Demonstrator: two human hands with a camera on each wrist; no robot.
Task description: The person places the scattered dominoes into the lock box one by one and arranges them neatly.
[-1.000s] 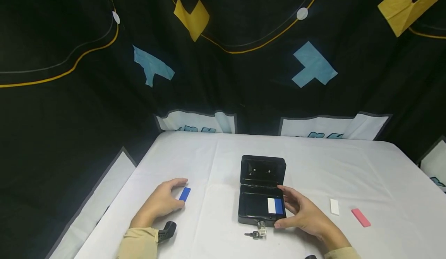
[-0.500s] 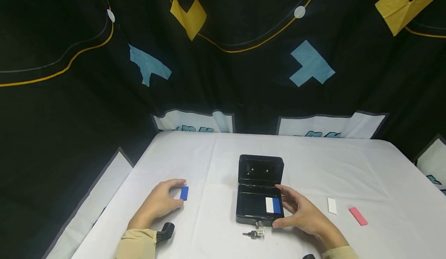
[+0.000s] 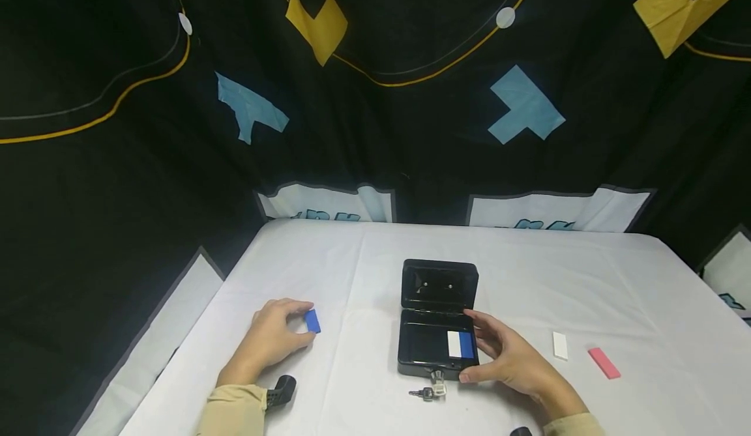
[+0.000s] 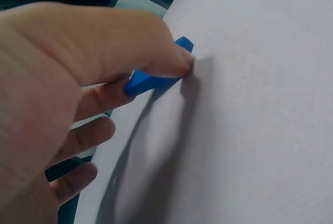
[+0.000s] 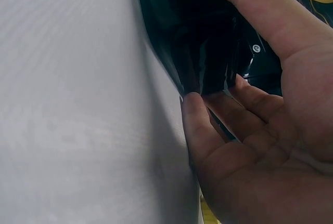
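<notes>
Between thumb and forefinger, my left hand (image 3: pixel 271 338) pinches a small blue rectangular block (image 3: pixel 313 320). The left wrist view shows the blue block (image 4: pixel 151 82) tilted close over the white cloth, partly covered by the thumb. A black cash box (image 3: pixel 419 356) stands in the middle with its lid (image 3: pixel 440 285) up. My right hand (image 3: pixel 507 358) grips the box's right end, thumb at the front corner and fingers toward the back. Inside, at the right, a white block (image 3: pixel 454 345) and a blue block (image 3: pixel 466 345) lie side by side.
A key set (image 3: pixel 427 393) hangs at the lock on the box's front. To the right of my right hand lie a white block (image 3: pixel 560 345) and a pink block (image 3: pixel 604 363). A black curtain (image 3: pixel 375 143) hangs behind the white-covered table (image 3: pixel 364 279).
The blue block has turned between my left fingers and now tilts the other way. The left hand shifted slightly; the right hand and the box have stayed put.
</notes>
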